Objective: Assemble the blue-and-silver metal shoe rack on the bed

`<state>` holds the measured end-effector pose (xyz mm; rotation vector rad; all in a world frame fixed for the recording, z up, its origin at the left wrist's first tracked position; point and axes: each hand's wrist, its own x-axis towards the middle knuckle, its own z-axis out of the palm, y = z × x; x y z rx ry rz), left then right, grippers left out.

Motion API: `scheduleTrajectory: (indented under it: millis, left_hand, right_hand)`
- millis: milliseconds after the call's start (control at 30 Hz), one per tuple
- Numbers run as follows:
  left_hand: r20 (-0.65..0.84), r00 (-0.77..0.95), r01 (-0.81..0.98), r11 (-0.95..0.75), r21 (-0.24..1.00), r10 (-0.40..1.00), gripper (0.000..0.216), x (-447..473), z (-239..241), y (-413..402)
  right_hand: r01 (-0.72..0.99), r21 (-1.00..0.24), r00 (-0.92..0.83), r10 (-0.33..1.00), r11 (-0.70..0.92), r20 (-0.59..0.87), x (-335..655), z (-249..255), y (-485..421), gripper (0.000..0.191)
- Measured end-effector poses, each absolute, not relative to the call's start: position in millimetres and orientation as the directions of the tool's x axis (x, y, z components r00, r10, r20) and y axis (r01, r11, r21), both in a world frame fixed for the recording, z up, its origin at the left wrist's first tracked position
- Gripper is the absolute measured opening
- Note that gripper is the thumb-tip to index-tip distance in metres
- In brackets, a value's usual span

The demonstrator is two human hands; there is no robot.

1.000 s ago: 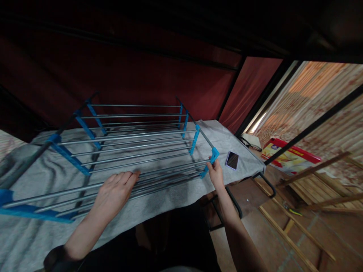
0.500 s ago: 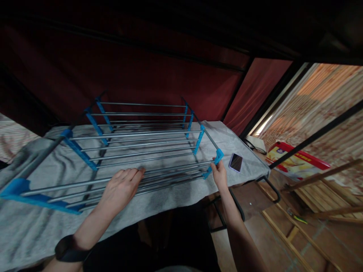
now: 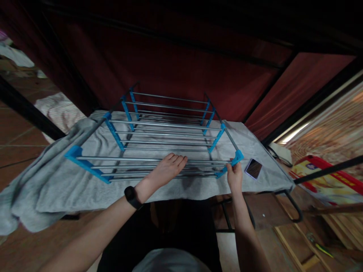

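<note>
A shoe rack of grey metal tubes [image 3: 172, 143] with blue plastic brackets [image 3: 115, 132] lies on its long side on a grey cloth [image 3: 187, 192]. My left hand [image 3: 170, 168] rests over the near tubes around their middle, its fingers together and curled round the front ones; the thumb is hidden. At the rack's near right corner, my right hand [image 3: 235, 177] grips the blue bracket [image 3: 238, 155], thumb in front and fingers partly hidden behind. A dark band is on my left wrist.
A phone [image 3: 253, 168] lies on the cloth, right of the rack. Dark red panels [image 3: 176, 60] stand behind. On the floor to the right are a red and yellow box [image 3: 326, 179], wooden frames [image 3: 292, 241] and pliers with yellow-green handles [image 3: 323, 249]. A striped cloth [image 3: 61, 111] lies at left.
The view has turned left and pulled back, so the rack and phone appear further right. My left hand sits slightly further right along the tubes; my right hand keeps its grip on the bracket.
</note>
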<state>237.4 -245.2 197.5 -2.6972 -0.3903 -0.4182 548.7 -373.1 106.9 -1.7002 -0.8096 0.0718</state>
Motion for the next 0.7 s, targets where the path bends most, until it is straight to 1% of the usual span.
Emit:
scheduleTrajectory:
  millis: [100, 200, 300, 467, 700]
  left_hand:
    - [0.352, 0.923, 0.298, -0.870, -0.393, 0.157, 0.043, 250.7, 194.6, -245.1]
    - [0.356, 0.926, 0.280, -0.864, -0.418, 0.128, 0.044, 262.1, 190.6, -244.4]
    - [0.344, 0.929, 0.276, -0.870, -0.408, 0.133, 0.043, 270.5, 189.4, -246.1]
    - [0.326, 0.935, 0.268, -0.882, -0.387, 0.141, 0.044, 281.6, 191.3, -251.1]
    - [0.327, 0.934, 0.272, -0.878, -0.393, 0.143, 0.043, 298.8, 188.5, -254.9]
  right_hand:
    - [0.463, -0.882, 0.770, 0.533, -0.090, 0.350, 545.5, 109.7, -372.2, 0.044]
    - [0.464, -0.878, 0.773, 0.537, -0.116, 0.338, 543.2, 112.6, -372.1, 0.044]
    - [0.469, -0.872, 0.780, 0.530, -0.142, 0.333, 542.2, 113.8, -372.3, 0.042]
    - [0.473, -0.870, 0.773, 0.539, -0.139, 0.334, 541.9, 112.3, -372.4, 0.040]
    - [0.493, -0.854, 0.775, 0.530, -0.166, 0.345, 539.6, 115.6, -372.6, 0.038]
